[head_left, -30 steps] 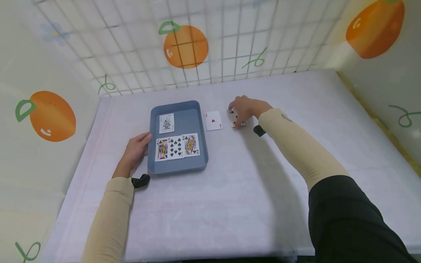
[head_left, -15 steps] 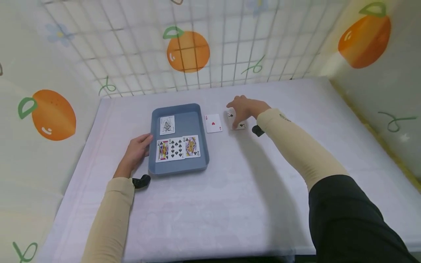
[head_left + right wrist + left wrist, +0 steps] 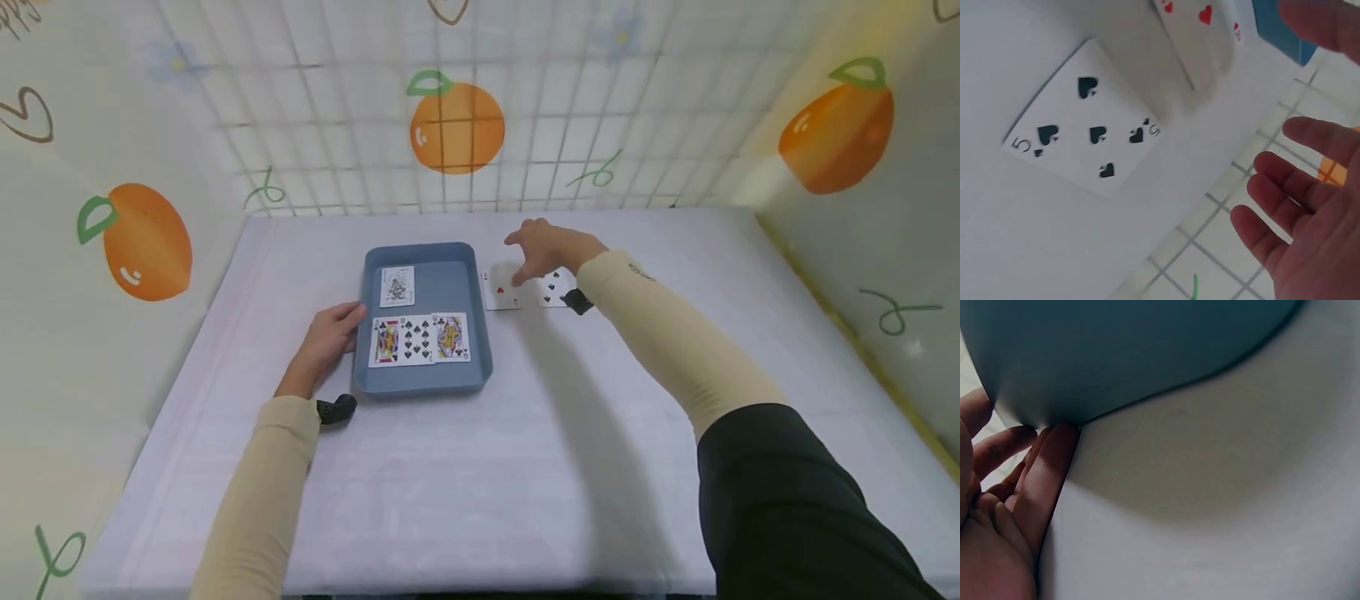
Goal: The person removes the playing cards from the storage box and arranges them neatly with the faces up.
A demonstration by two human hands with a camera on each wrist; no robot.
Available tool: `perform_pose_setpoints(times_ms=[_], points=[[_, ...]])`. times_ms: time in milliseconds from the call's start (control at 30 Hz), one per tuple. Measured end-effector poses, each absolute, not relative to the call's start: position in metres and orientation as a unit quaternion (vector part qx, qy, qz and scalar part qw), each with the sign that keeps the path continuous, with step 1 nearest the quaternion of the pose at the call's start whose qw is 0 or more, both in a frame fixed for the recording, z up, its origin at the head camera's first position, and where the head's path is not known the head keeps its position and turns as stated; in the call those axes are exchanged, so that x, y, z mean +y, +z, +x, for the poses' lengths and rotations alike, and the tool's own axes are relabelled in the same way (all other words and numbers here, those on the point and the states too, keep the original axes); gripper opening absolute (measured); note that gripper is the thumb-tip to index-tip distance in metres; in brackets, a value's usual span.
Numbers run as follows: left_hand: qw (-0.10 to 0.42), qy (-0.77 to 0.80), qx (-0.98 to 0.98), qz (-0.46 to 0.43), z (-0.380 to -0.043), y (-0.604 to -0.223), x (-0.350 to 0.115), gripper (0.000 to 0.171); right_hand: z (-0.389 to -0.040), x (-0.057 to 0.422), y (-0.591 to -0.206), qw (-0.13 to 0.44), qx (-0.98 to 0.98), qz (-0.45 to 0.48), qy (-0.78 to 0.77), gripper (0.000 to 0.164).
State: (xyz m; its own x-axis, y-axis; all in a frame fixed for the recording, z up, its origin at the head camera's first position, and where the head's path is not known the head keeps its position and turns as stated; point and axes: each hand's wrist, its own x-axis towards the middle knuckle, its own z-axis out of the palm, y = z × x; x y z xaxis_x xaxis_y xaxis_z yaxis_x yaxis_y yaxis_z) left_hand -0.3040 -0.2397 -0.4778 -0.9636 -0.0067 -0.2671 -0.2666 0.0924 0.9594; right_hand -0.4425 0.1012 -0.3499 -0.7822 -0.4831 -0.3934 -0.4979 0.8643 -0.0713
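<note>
My left hand (image 3: 327, 337) holds the left side of a blue tray (image 3: 442, 283), its thumb at the rim and its fingertips (image 3: 1054, 440) against the outer wall. To the tray's right, an ace of hearts (image 3: 504, 301) lies face up on the table. Beside the ace is a face-up five of spades (image 3: 1088, 122). Above these two cards hovers my right hand (image 3: 547, 246), fingers spread and holding nothing; in the head view its thumb overlaps the ace. The right wrist view shows its fingers (image 3: 1272, 194) apart from both cards.
In the tray lie a joker (image 3: 397, 287) at the upper left and a row of a face card (image 3: 386, 342), a ten of spades (image 3: 417, 340) and a queen of clubs (image 3: 452, 337). A white wire grid (image 3: 540, 125) stands along the table's back edge.
My right hand has lifted off the five of spades and moved left over the ace of hearts, uncovering the five. The left hand stays on the tray. The head view has tilted and shifted.
</note>
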Motion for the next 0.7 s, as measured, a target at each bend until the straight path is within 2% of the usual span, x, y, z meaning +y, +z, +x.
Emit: perform_pose_setpoints(times_ms=[700], points=[[0.079,0.651,0.750,-0.090,-0.311,-0.481,-0.245,0.056,-0.445,0.036,-0.343,0.175,0.929,-0.324,0.028,0.080]])
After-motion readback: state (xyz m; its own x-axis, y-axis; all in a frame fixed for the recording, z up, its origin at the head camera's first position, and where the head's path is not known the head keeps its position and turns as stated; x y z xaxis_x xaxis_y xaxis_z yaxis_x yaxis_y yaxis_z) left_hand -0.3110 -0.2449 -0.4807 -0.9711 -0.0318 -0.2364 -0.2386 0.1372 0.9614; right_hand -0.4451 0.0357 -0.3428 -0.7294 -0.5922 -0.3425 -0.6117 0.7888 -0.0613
